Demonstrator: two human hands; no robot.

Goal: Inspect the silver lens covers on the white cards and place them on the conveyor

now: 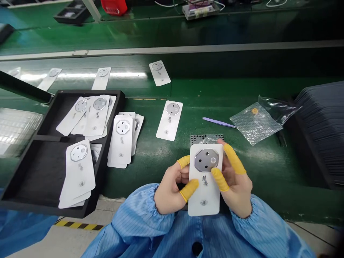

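While the left hand (170,188) and right hand (238,184) pinch its opposite sides, the panel (204,191) between them looks light, stiff and probably slick, so it seems best held by those long edges, clear of its disc (205,159), which may scratch.

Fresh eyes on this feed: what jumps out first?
First, the white panel low in the view, held by the left hand and right hand in yellow finger covers. Next, the black tray at left, similar panels piled in it, and the purple tool at right, beside the bubble wrap.
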